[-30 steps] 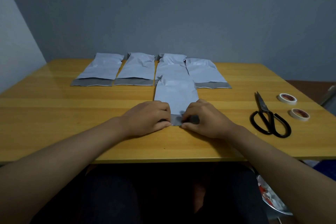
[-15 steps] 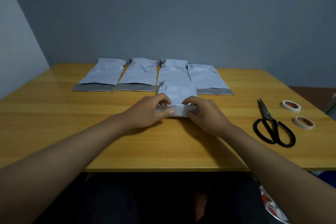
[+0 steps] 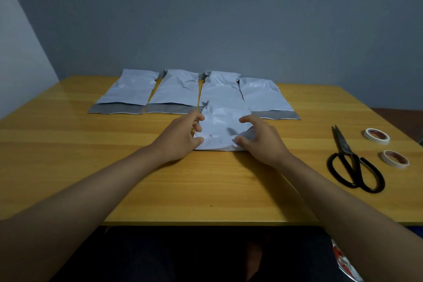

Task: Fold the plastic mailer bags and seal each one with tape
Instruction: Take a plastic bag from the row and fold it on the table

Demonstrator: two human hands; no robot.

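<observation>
1. From my seat I can read no text, brand, number or sign anywhere in the head view.
2. The two tape rolls (image 3: 377, 136) (image 3: 396, 158) at the right of the worktop (image 3: 68, 167) show reddish printing inside their cores, too small and blurred for me to make out a letter.
3. A red-and-white printed wrapper (image 3: 343, 261) at the bottom right edge carries markings, but I cannot read them.
4. The mailer bags (image 3: 176, 91) show me plain white and grey faces.
</observation>
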